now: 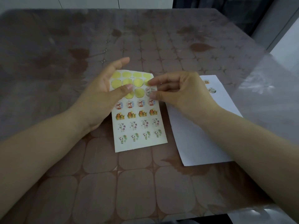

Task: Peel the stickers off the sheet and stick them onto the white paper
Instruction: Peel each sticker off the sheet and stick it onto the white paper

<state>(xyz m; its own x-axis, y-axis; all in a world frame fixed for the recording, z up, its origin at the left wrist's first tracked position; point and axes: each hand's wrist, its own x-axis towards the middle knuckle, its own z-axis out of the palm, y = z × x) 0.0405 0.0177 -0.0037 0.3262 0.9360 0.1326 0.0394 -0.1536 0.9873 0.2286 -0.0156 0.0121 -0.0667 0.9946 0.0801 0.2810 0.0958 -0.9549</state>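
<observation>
Status: partway, I'd say under half done. The sticker sheet (pixel 139 126) lies flat mid-counter (pixel 129 183). Its top two rows are bare yellow backing circles, and row three is mostly bare too. I count four full rows of printed stickers below, plus one animal sticker (pixel 149 91) at the right end of row three.

The white paper (pixel 202 135) sits just right of the sheet, slightly skewed. Two placed stickers (pixel 212 90) show at its far end. The right hand covers part of that end, so I can't match placed against empties.

Left hand (pixel 100 92): fingers straight and spread, thumb pressing the sheet down. Right hand (pixel 178 91): fingers curled, forefinger and thumb pinching at the animal sticker. I can't tell if its edge has lifted.

Materials: the backing is glossy, the stickers are small die-cut rounds, and the sheet looks thin and floppy. The paper is plain matte. The counter has clear shiny film over brown tile-pattern cloth, likely slippery.
</observation>
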